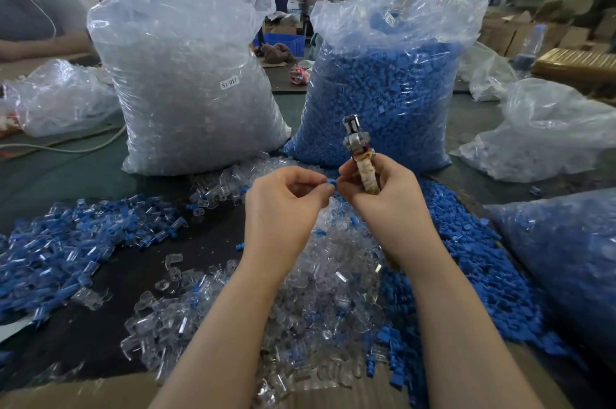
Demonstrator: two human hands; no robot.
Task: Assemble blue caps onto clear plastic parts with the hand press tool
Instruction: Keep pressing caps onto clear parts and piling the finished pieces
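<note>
A small white label (230, 82) reading "SJ-017" is showing on the clear-parts bag (186, 75), up and left of both grips.

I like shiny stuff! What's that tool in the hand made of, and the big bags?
The hand press tool looks like shiny metal at its head, its handle wrapped in something pale like tape or cloth. The big bags look like thin clear plastic film: crinkled, glossy, see-through.

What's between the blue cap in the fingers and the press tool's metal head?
Nothing visible. The left hand pinches the blue cap beside the right hand, which holds the hand press tool upright; its metal head stands clear above both hands.
</note>
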